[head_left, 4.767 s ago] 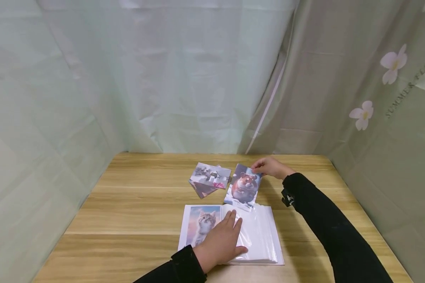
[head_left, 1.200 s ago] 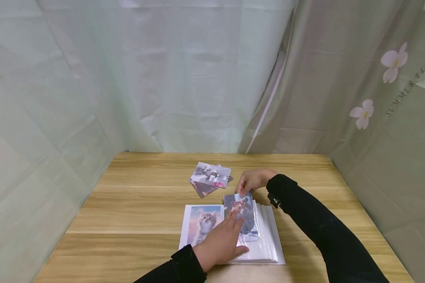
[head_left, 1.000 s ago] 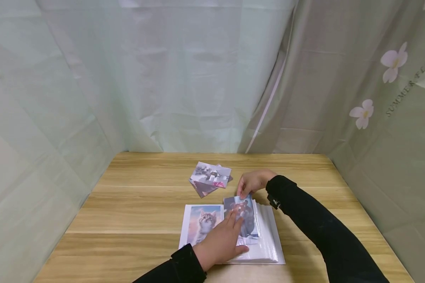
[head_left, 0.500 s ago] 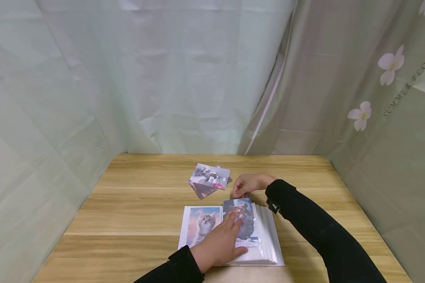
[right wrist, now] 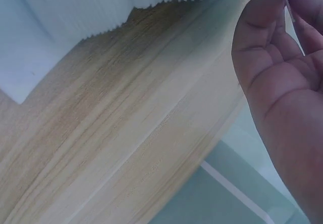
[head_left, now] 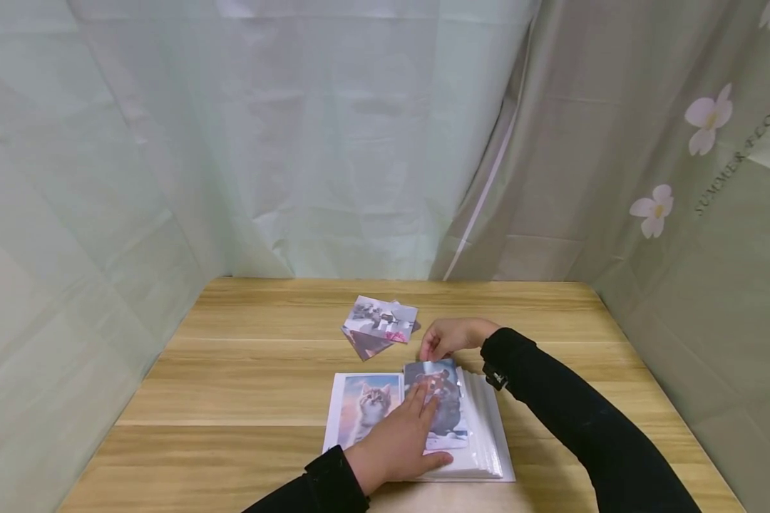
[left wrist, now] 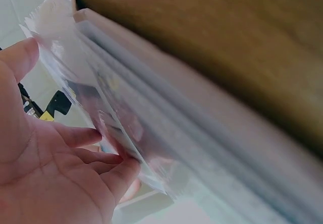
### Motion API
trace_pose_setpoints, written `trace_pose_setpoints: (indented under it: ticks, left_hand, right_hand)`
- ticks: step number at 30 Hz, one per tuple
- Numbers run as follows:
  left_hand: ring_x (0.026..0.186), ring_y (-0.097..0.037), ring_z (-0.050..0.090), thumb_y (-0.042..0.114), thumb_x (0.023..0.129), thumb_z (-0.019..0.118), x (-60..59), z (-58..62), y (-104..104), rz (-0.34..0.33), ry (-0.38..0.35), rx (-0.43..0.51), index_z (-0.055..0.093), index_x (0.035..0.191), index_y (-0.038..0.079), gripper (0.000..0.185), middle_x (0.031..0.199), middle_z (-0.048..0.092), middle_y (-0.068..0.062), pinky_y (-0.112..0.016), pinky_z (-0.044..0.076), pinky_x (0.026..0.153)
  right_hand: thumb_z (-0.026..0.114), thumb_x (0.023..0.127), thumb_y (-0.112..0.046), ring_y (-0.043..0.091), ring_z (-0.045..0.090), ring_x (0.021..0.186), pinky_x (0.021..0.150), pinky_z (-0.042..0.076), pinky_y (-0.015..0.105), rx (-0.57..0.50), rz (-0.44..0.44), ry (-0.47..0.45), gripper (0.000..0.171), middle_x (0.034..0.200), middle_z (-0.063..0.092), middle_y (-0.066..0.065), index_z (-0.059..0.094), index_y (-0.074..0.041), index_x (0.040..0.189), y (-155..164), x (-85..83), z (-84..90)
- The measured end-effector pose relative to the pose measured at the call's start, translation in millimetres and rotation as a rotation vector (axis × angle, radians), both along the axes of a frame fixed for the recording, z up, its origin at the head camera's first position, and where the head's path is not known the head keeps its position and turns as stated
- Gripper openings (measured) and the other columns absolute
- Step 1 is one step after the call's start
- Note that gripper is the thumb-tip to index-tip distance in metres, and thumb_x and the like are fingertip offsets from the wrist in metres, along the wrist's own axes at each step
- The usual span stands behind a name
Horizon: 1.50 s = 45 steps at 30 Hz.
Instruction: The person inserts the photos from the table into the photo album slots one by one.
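- The left hand (head_left: 394, 449), low in the centre of the head view, lies flat with straight fingers on the open photo album (head_left: 481, 442), pressing the clear sleeve of the right-hand page; in the left wrist view (left wrist: 55, 163) the fingers spread against the plastic and grip nothing.
- The right hand (head_left: 448, 336), just above the album's top edge in mid-frame, has its fingers bent down at the upper edge of the hamster photo (head_left: 445, 399). Whether they pinch the print or the sleeve's mouth cannot be told; the right wrist view (right wrist: 282, 77) shows only palm and a sliver of plastic at upper right.
- Judged from how it lies, the hamster photo is nearly all inside the right-hand sleeve, square to the page, its lower left covered by the left fingers. A last seating may remain; the top edge is too small to read.
- The kitten photo (head_left: 367, 405) already fills the left-hand page.
- A loose pile of photos (head_left: 380, 324) lies on the wooden table (head_left: 244, 370), up and left of the right hand, not yet filed. How many are in it is unclear, since they overlap.
- The left wrist view is blurred; the stacked sleeves show only as pale bands.
- Curtains (head_left: 359, 142) close off the background.
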<state>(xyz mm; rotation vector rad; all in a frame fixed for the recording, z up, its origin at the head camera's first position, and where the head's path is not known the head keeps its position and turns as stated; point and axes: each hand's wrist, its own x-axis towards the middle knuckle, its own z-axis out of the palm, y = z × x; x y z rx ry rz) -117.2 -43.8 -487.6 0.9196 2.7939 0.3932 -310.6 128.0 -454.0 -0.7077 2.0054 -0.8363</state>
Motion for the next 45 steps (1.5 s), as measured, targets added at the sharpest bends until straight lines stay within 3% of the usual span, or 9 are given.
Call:
trace_pose_setpoints:
  ticks: [22,45]
  left_hand:
    - [0.151,-0.033,0.02,0.065,0.092,0.056,0.2,0.0,-0.5,-0.001,0.003,-0.001,0.029,0.157,0.002,0.094,0.163,0.022,-0.02,-0.042,0.033,0.116]
    - [0.15,-0.033,0.022,0.066,0.091,0.057,2.6,3.1,0.6,-0.005,0.003,-0.003,0.034,0.155,0.003,0.093,0.162,0.025,-0.021,-0.042,0.034,0.115]
  right_hand:
    - [0.067,0.087,0.008,0.011,0.054,0.066,0.06,0.046,0.021,0.048,0.068,-0.046,0.016,0.078,0.067,0.0,0.076,0.0,0.096,-6.5,4.8,3.1]
    - [0.069,0.086,0.01,0.008,0.054,0.061,0.055,0.045,0.02,0.058,0.081,-0.011,0.015,0.074,0.068,-0.001,0.078,-0.001,0.092,-6.7,9.1,2.9]
